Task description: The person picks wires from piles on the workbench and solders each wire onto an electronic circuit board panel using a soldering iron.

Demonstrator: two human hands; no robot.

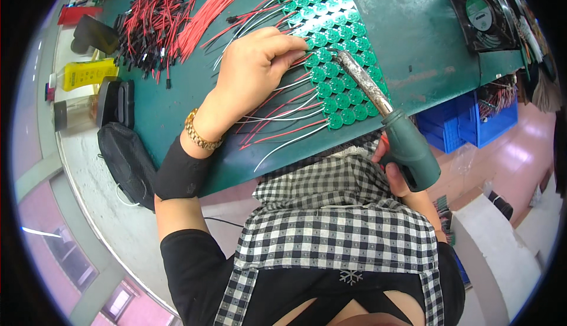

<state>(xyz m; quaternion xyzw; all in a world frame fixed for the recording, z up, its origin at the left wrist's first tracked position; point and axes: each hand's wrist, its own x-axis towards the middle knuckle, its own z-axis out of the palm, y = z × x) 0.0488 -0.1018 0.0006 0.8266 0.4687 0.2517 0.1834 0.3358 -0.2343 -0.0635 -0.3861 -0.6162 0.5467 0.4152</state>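
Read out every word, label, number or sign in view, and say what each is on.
Fan, green label: print too small to read.
Yellow container: print too blurred to read.
Black top: snowflake sign, no words.
Circuit boards: any marks too small to read.
No word or number is legible.

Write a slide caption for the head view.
Right hand holds a soldering iron over green circuit boards, left hand at their wired edge.

On the table (407, 36) at upper centre, a circuit-board panel (336, 85), left hand (253, 60) over its left edge. Over its right side, a soldering iron (412, 148), in the right hand (397, 181). Upper left, heaped wires (207, 21); upper right, a fan (479, 14), above bins (444, 128). Far left, bottle (85, 75) above pouch (125, 157).
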